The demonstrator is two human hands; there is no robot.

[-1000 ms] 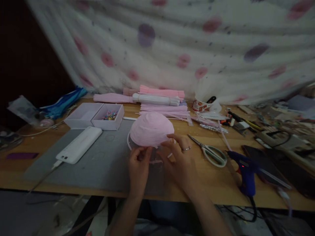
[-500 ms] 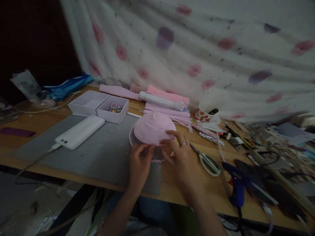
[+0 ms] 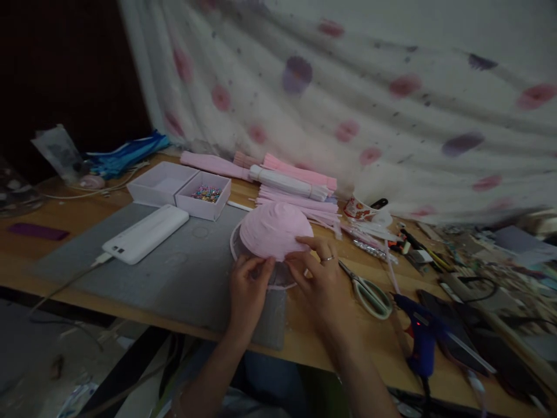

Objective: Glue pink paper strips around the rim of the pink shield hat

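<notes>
A pale pink hat (image 3: 276,229), its domed crown wound in rows of fuzzy strip, sits on the grey mat with a see-through brim (image 3: 278,280) edged in pink. At the near side of the crown, my left hand (image 3: 251,284) pinches its lower edge between thumb and fingers. My right hand (image 3: 315,276), with a ring on one finger, grips the right side of that edge, its index finger lying against the crown. What lies right between the fingertips is hard to make out. Scissors (image 3: 369,293) rest on the table just right of my right hand.
Bundles of pipe cleaners (image 3: 291,181) lie behind the hat. Left of them stands a white box (image 3: 202,203) holding colourful beads. A white power bank (image 3: 145,232) with a cable lies on the mat (image 3: 187,284). At right are a blue glue gun (image 3: 420,337), dark phones and clutter.
The view has shifted slightly, so the table's things sit a little further right. The right index finger has bent a little at the crown; both hands stay at the same edge.
</notes>
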